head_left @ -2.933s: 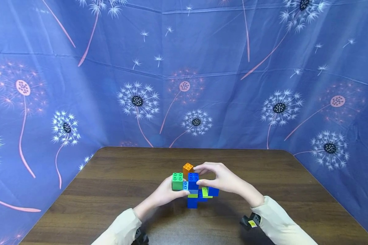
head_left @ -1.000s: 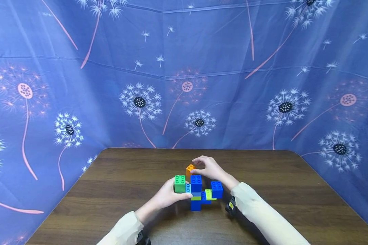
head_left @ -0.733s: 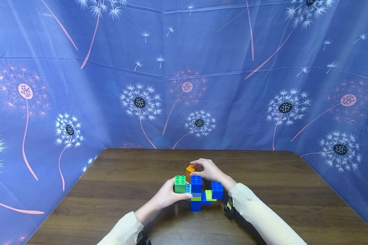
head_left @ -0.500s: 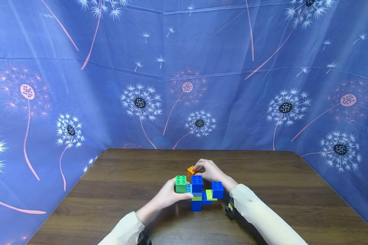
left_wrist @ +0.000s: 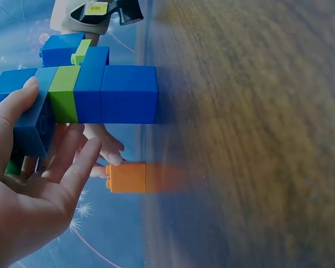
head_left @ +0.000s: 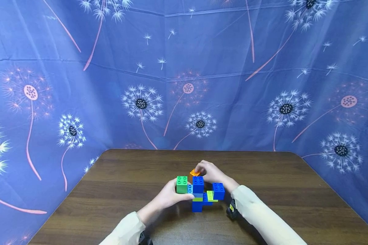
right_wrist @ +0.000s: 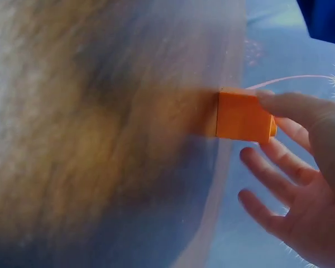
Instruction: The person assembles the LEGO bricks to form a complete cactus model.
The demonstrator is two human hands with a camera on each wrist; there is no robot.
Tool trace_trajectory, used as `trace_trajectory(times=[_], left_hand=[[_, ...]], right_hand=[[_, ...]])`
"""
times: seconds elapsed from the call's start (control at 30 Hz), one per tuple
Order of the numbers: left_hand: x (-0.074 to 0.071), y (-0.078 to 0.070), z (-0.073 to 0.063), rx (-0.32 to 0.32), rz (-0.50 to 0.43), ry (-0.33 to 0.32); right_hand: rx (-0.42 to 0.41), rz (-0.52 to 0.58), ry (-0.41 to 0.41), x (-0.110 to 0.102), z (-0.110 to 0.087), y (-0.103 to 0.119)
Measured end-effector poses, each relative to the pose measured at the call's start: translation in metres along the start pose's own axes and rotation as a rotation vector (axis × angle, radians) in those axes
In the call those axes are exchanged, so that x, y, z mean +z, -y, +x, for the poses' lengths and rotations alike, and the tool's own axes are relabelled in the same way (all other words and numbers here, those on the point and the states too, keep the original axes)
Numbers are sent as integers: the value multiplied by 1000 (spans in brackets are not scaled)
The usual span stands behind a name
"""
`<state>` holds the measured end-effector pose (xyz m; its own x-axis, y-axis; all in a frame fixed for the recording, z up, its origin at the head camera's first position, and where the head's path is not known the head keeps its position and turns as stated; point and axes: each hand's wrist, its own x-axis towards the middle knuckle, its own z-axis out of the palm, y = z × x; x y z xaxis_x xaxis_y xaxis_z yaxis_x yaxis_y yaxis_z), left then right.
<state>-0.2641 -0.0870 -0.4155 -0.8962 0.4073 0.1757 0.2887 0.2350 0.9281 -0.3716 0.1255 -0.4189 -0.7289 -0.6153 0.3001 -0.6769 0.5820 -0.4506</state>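
Observation:
In the head view my left hand (head_left: 168,196) grips a joined build of toy bricks, its thumb lying along a light blue brick (left_wrist: 30,125). The build has a green brick (head_left: 182,184) on its left, a tall blue brick (head_left: 198,185) in the middle and another blue brick (head_left: 218,191) on a lime green brick (head_left: 210,195) at the right. Behind it, my right hand (head_left: 211,173) pinches a separate orange brick (right_wrist: 244,117) between thumb and fingers. That orange brick stands on the tabletop, studs up; in the head view the build hides its lower part.
The brown wooden table (head_left: 135,170) spreads around both hands, with rounded far corners. Behind it hangs a blue cloth (head_left: 233,102) printed with dandelions. A black wrist camera (head_left: 232,209) is strapped at the right sleeve.
My right hand has gone from beside the tall blue brick to the orange brick behind and taken hold of it. The orange brick has shifted slightly right and nearer. The left hand keeps its grip.

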Motion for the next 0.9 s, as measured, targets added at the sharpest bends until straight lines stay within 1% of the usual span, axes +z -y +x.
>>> trace_trajectory(times=[0.07,0.13,0.27,0.33,0.47,0.6,0.7,0.83,0.9], left_hand=[[0,0,0,1,-9,0],[-1,-1,0,12,-37,-6],[-3,-4,0,42,-140,-11],[-4,-6,1,60,-162,-10],[-5,-8,1,70,-134,-13],[-5,-8,2,53,-111,-20],[-5,-7,2,47,-93,-23],[-5,-6,3,57,-63,-22],[-5,-6,3,59,-44,-19]], right_hand=[[-7,-4,-4,0,0,0],[-5,-9,-9,0,1,2],[44,14,-17,0,1,4],[74,24,-15,0,0,5],[103,14,-7,1,-2,4],[122,29,29,-1,-5,4],[100,47,51,-2,-7,3],[48,32,56,-3,-11,0],[55,28,57,-4,-13,-1]])
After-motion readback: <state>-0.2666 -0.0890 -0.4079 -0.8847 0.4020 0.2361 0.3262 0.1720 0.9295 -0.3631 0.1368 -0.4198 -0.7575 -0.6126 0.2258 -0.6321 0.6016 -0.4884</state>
